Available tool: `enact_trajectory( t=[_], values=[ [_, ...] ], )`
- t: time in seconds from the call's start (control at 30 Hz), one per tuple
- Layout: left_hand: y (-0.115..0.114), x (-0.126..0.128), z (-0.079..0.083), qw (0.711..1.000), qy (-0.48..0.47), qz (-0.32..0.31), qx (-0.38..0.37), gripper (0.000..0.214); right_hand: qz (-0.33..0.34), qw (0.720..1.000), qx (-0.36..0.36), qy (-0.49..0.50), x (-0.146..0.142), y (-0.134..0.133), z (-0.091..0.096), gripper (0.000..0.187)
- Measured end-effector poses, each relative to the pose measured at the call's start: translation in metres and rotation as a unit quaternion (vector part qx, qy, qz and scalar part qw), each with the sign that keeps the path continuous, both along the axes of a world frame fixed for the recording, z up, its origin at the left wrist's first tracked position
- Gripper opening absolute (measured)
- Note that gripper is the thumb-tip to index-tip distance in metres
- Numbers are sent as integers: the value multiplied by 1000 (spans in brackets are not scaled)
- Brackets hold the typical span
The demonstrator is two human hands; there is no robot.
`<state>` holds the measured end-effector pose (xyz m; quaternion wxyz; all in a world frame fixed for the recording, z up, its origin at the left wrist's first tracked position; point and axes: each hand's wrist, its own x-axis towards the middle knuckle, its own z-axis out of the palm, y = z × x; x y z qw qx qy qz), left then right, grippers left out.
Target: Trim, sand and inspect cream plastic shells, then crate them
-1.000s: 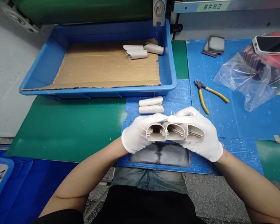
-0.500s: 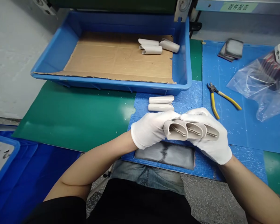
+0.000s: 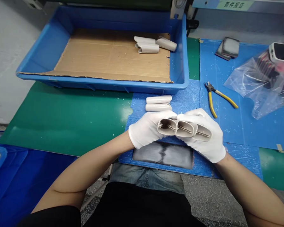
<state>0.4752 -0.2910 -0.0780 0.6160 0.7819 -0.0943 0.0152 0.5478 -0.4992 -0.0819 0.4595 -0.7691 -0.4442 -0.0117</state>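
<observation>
Several pale tubes (image 3: 148,48) lie in the blue bin (image 3: 44,47); the gloved left hand (image 3: 146,130) grips the near end of three held tubes (image 3: 185,130), beyond which another pair (image 3: 158,100) rests; the right hand (image 3: 217,134) clasps their other end. Work seems midway, though which tubes are finished is unclear. The upper-right label (image 3: 235,5) bears characters too blurred to read.

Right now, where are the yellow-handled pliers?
Head view, right of centre: the pliers lie on the blue sheet, beyond the right hand, left of the clear bag.
</observation>
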Motion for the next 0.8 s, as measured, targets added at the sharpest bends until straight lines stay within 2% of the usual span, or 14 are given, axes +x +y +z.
enact_trajectory(
  t=[0.17,0.37,0.53,0.67,0.8],
  values=[
    [0,1,2,999,41,-1,14,4,-15,999,13,-25,-3,2,-3,35],
    [2,0,2,998,42,-4,45,8,-13,999,21,-32,-4,3,-2,36],
    [2,-1,-4,999,39,-15,35,6,-13,999,21,-25,-5,4,0,30],
    [0,-1,-7,997,70,-28,29,17,-15,999,7,-29,-5,6,5,19],
    [0,-2,-5,995,84,-35,31,21,-20,999,14,-25,-6,7,5,21]
  ],
)
